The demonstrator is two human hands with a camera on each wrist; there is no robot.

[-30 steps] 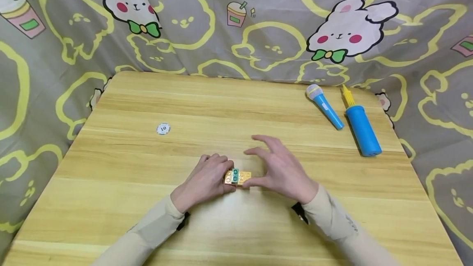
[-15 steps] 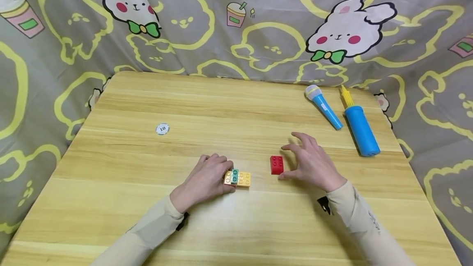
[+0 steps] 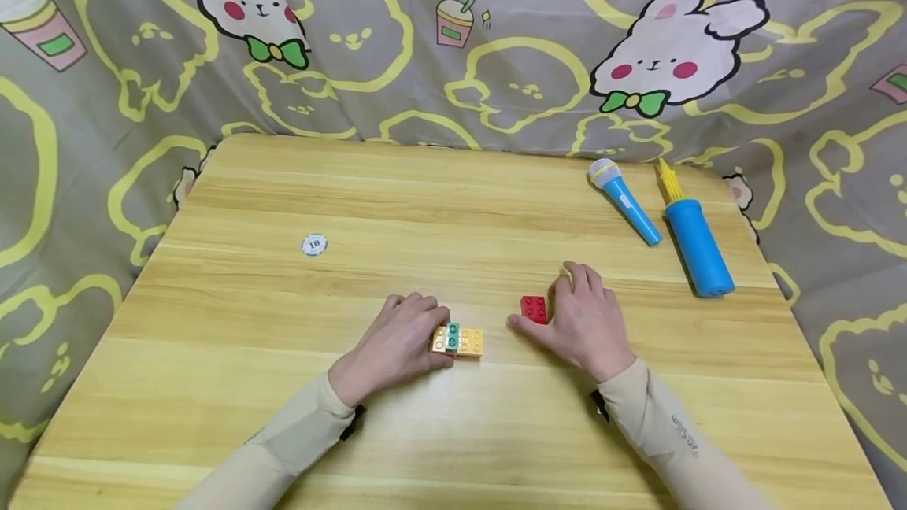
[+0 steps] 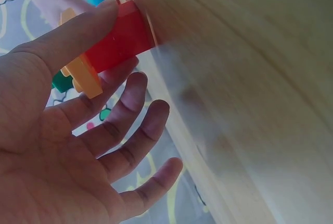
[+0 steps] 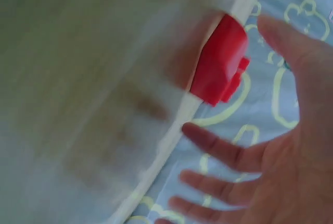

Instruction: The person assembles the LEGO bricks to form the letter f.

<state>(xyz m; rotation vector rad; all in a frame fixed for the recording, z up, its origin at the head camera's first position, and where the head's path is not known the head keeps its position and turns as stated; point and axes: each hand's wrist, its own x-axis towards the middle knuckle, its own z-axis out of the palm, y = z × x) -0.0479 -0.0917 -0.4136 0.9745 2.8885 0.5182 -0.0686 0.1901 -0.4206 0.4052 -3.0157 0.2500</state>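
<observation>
The left hand (image 3: 397,345) pinches a small stack between thumb and index finger: a red block (image 4: 122,39) at the bottom, a yellow block (image 3: 471,341) over it and a green block (image 3: 452,335) on top. To its right a separate red block (image 3: 534,308) stands on the table, studs up. Around that block the right hand (image 3: 584,325) is spread, thumb on its near side and fingers beyond it. In the right wrist view a gap shows between the red block (image 5: 218,60) and the thumb and fingers.
On the wooden table (image 3: 248,384) a round white chip (image 3: 315,244) marked 10 lies at the back left. A blue toy microphone (image 3: 627,203) and a blue pump (image 3: 697,249) with a yellow tip lie at the back right. Patterned cloth (image 3: 397,38) hangs behind.
The right hand moved right from the stack, uncovering the separate red block, then its thumb swung in front of that block. The left hand has kept its hold on the stack.
</observation>
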